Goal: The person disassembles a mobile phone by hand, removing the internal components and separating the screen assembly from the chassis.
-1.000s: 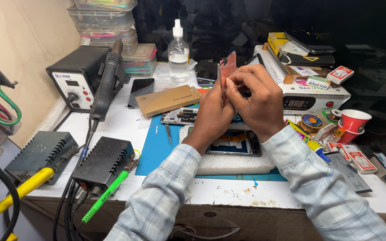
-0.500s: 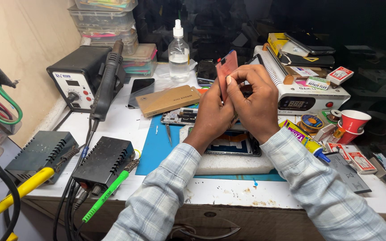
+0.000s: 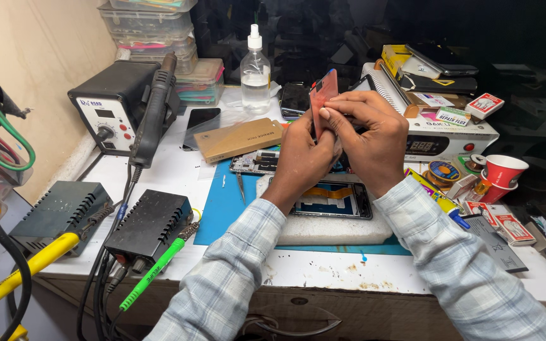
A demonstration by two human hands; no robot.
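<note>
Holding a thin red card [image 3: 323,95] upright above the desk [image 3: 178,170], both hands are pressed together at its lower half. The left hand [image 3: 304,158] is closed round the card's lower edge from below, and the right hand [image 3: 368,139] is closed over it from the side, with one fingertip [image 3: 325,113] laid flat on its face. Both grips are therefore narrow and shut on the card; what lies between the palms is hidden.

Directly beneath the grip, an opened phone [image 3: 330,199] is seen lying face down on a white pad [image 3: 323,227], its inner parts exposed. Just left of the grip lies a tan box [image 3: 238,139]; below and left of it, tweezers [image 3: 240,186] rest on a blue mat [image 3: 222,208]. Behind the grip stands a clear bottle [image 3: 255,69]. Well to the left sits a hot-air station [image 3: 112,110], and to the right a red cup [image 3: 503,173].

The step in hand is judged to be the readying or cleaning of the card, not yet the working of it on the phone. A next move would call for the card to be lowered to the phone's edge, with one hand freed to steady the phone on the pad.
</note>
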